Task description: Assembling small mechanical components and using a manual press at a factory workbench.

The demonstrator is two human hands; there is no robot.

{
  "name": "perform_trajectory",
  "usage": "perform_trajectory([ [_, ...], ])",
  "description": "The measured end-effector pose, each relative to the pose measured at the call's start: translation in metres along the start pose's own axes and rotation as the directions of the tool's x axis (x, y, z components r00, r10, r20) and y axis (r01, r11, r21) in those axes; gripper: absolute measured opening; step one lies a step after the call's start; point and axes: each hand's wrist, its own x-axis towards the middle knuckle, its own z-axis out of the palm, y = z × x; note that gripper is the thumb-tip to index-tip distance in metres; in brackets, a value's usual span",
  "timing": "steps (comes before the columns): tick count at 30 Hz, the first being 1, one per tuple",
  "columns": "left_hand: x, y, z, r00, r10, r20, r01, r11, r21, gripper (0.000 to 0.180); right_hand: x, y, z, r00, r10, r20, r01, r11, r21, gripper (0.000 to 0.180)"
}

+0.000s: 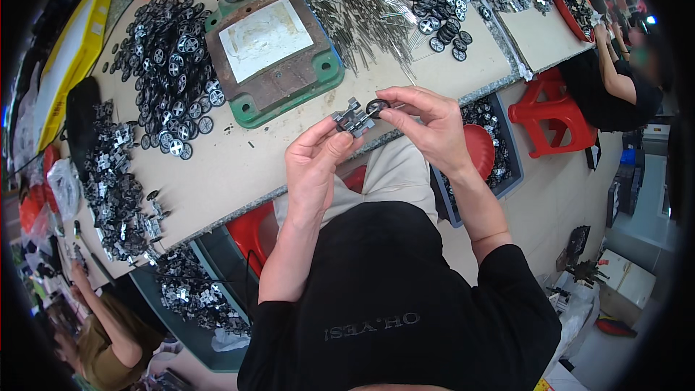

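Above the table's near edge, my left hand [313,163] pinches a small grey plastic part [353,120] between thumb and fingers. Right beside it, my right hand [436,129] grips a small black wheel [377,107] at the fingertips. A thin metal rod seems to run from the wheel toward my right palm; the fingers partly cover it. Wheel and grey part are very close, and I cannot tell whether they touch. Loose black wheels with silver spokes [174,65] lie heaped to the left. Beyond my hands spread many thin metal rods [355,11], with a smaller wheel group [449,22] beside them.
A press with a green base [327,71] stands on the table ahead. Grey-and-black assemblies [116,181] pile up at the left. Filled bins sit below, a blue-grey one [515,163] and a teal one [226,360]. Co-workers sit left and right, near a red stool [554,112].
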Motion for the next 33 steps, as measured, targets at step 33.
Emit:
perform_trajectory([
  [33, -0.002, 0.006, -0.002, 0.984, 0.179, 0.014, -0.176, 0.950, 0.259, 0.033, -0.009, -0.008, 0.003, 0.992, -0.125, -0.032, 0.119, 0.982, -0.145, 0.026],
])
